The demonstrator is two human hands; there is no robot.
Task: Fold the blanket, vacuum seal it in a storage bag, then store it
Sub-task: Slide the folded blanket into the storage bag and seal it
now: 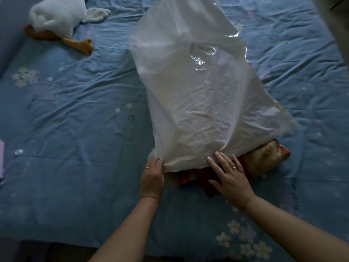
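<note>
Left hand (152,178) pinches storage bag (198,103) mouth edge at 6 o'clock on bed (75,129); right hand (229,176) flat, fingers straight, on blanket (264,157) protruding from bag. Plush goose (60,23) at 10 o'clock.

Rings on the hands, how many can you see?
2. One ring sits on a finger of the left hand; the other ring sits on a finger of the right hand. Tucked fingers may hide more.

On a blue bed (75,129), a white storage bag (198,101) covers a red-gold blanket (264,157). The left hand (152,178) grips the bag's near edge; the right hand (229,176) rests flat beside it.
</note>
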